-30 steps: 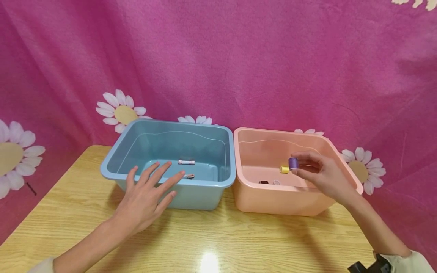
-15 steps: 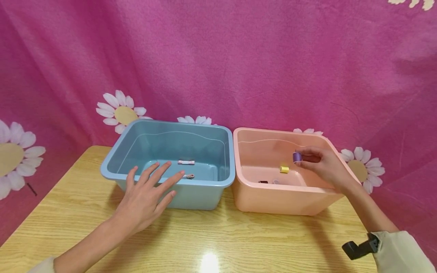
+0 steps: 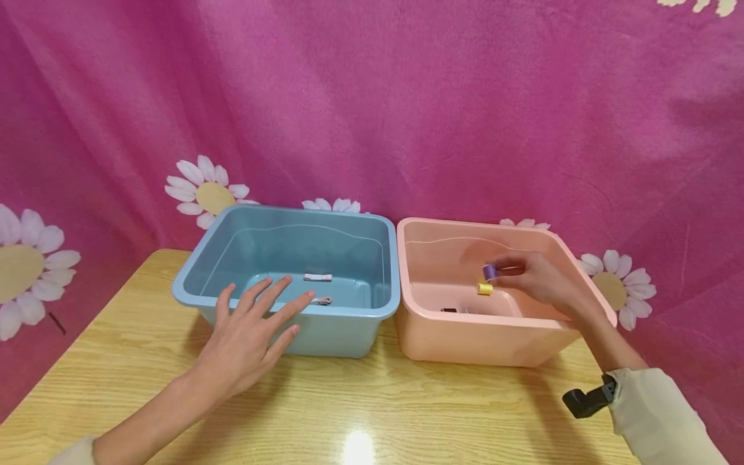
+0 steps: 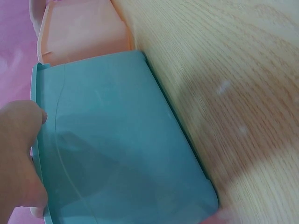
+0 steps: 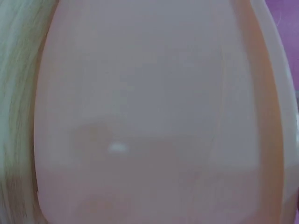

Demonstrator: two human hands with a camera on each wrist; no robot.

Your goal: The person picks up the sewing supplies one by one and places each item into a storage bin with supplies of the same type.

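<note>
My right hand pinches a purple spool of thread between thumb and fingertips, tilted, inside the peach bin. Just below it on the bin's floor lies a yellow spool. A dark spool-like piece shows partly behind the front rim, beside a faint whitish one. Fingers spread, my left hand is at the front rim of the blue bin. The left wrist view has that hand at the rim. Only the peach bin's outer wall fills most of the right wrist view.
Inside the blue bin lie a small whitish folded strip and another small pinkish piece, partly behind the fingers. Both bins stand side by side on a wooden table. A magenta flowered cloth hangs behind.
My right hand drew the purple spool slightly right, then brought it back left and a little lower, tilting it. The right sleeve came further into view. My left hand stayed put.
</note>
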